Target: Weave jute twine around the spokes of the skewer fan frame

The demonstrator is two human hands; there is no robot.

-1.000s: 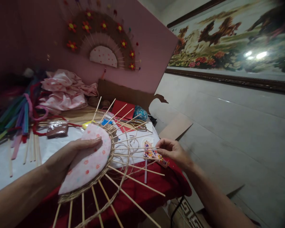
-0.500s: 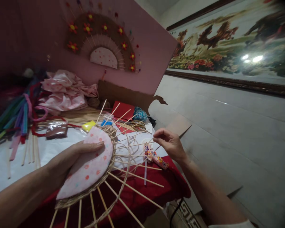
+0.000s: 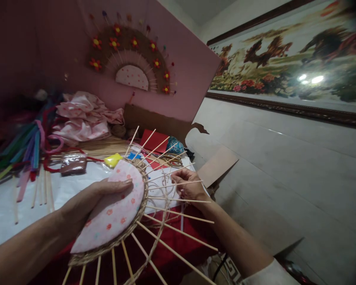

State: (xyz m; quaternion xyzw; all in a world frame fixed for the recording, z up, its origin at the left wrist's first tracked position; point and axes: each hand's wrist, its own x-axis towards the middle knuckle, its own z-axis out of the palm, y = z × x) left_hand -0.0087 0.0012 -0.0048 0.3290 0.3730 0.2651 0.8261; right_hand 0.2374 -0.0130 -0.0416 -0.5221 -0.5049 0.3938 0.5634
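A half-round piece covered in pink flowered cloth (image 3: 118,206) has a twisted cord edge (image 3: 142,198) and thin wooden sticks fanning outward. My left hand (image 3: 97,198) grips it, the thumb lying on the cloth and the other fingers hidden beneath. A braided cord arc (image 3: 163,225) crosses the sticks partway out. Behind the sticks at the right is my right hand (image 3: 188,184), its fingertips pinched together beside the cord's upper end. Thin cord shows near those fingertips, but its exact hold is too small to make out.
Behind lie crumpled pink cloth (image 3: 84,116), a yellow packet (image 3: 113,160), a brown packet (image 3: 73,163), red paper (image 3: 154,141), scissors (image 3: 176,160) and blue yarn (image 3: 175,145). Colourful strips (image 3: 26,146) lie left. A pink board (image 3: 178,51) stands behind.
My right hand has moved left and in behind the sticks, closer to the cord arc. My left hand still holds the half-round piece. The view has shifted slightly.
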